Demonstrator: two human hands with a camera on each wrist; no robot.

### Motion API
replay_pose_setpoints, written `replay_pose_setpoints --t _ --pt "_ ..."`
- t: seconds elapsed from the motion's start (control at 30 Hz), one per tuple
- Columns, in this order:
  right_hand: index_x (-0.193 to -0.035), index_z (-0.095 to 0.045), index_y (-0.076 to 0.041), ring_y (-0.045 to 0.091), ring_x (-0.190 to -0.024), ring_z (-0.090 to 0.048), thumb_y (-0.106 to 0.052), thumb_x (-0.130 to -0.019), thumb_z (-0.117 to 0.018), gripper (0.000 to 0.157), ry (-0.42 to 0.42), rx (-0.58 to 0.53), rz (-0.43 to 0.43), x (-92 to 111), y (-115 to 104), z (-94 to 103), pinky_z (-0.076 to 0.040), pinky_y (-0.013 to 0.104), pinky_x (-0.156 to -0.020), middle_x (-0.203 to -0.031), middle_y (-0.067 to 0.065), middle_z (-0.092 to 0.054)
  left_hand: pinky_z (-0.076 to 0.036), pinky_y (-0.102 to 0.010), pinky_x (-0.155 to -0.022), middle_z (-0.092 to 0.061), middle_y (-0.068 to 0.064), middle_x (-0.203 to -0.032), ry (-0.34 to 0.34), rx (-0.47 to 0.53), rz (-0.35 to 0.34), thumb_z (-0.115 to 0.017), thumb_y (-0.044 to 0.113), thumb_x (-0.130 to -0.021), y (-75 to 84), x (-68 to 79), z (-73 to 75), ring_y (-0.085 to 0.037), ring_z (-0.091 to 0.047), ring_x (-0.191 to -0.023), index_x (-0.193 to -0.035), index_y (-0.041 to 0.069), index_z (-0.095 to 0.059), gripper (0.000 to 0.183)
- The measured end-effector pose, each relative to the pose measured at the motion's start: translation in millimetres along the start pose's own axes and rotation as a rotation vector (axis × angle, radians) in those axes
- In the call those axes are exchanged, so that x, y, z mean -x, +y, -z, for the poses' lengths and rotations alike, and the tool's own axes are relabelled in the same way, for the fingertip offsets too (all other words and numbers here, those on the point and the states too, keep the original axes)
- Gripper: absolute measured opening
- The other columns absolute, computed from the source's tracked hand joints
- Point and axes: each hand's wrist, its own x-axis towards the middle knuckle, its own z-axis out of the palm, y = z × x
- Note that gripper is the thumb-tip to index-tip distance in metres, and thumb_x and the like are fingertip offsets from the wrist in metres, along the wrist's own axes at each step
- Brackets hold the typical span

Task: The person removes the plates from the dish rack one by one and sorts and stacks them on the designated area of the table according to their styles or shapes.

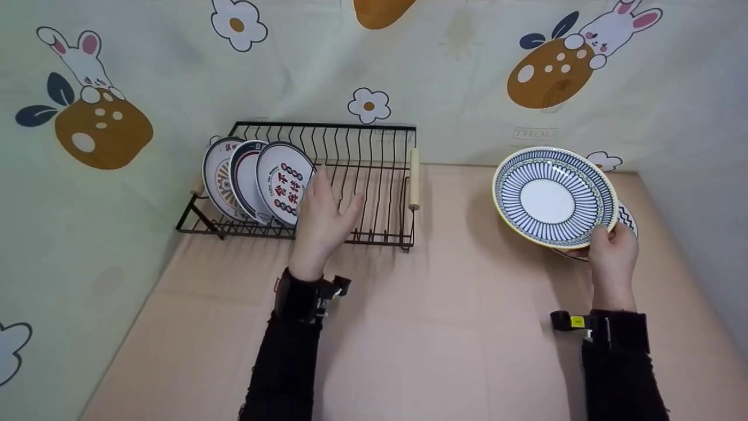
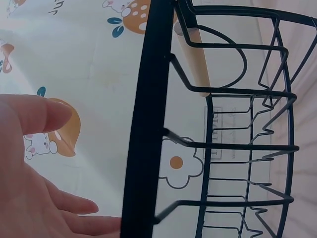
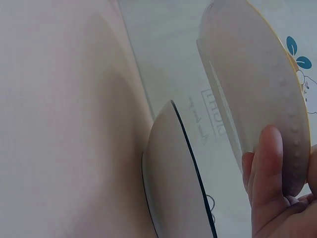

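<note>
My right hand (image 1: 615,257) pinches the lower right rim of a blue-and-white plate (image 1: 546,202) with a yellow edge. In the right wrist view, fingers (image 3: 270,158) press its pale underside, raised off the table. Below it lies another plate (image 1: 627,220) with a dark zigzag border, mostly covered. My left hand (image 1: 324,219) is at the front of the black wire dish rack (image 1: 374,238), fingers extended and thumb apart, holding nothing. It partly overlaps a white plate with red characters (image 1: 283,181); whether it touches that plate, I cannot tell.
Two more plates, a dark-rimmed one (image 1: 248,175) and a patterned one (image 1: 221,178), lean in the rack's left side beside the red-lettered plate. A wooden handle (image 1: 414,178) is on the rack's right end. Behind the table (image 1: 438,327) hangs a printed cloth (image 1: 444,76).
</note>
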Motion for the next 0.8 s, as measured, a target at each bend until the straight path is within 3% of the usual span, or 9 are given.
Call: replay_pose_setpoints --t 0.17,0.43,0.8 --pt "-0.138 -0.041 0.010 0.011 -0.057 -0.060 -0.006 -0.097 -0.037 0.045 0.007 -0.041 -0.051 -3 0 4.5 -0.053 0.024 -0.046 -0.089 0.007 -0.057 -0.019 -0.060 -0.115 -0.028 -0.030 -0.154 0.011 -0.014 0.004 -0.061 0.044 -0.094 -3.3 -1.2 2.2 -0.043 -0.027 -0.142 -0.152 -0.009 -0.020 0.089" --pt "-0.114 -0.051 0.003 0.012 -0.049 -0.060 -0.006 -0.096 -0.037 0.024 0.034 -0.040 -0.012 -5 4 9.9 -0.054 0.027 -0.043 -0.080 0.004 -0.059 -0.022 -0.061 -0.114 -0.028 -0.030 -0.154 0.022 -0.036 0.057 -0.060 0.044 -0.094 -9.5 -6.3 6.7 -0.043 -0.029 -0.141 -0.151 -0.009 -0.021 0.087" --pt "-0.138 -0.036 0.017 0.014 -0.046 -0.059 -0.004 -0.096 -0.034 0.047 0.044 -0.086 -0.072 -11 7 17.2 -0.054 0.026 -0.044 -0.083 0.004 -0.057 -0.018 -0.057 -0.116 -0.023 -0.031 -0.155 0.024 -0.018 0.089 -0.060 0.045 -0.094 -17.1 -7.8 12.9 -0.043 -0.024 -0.143 -0.152 -0.009 -0.018 0.090"
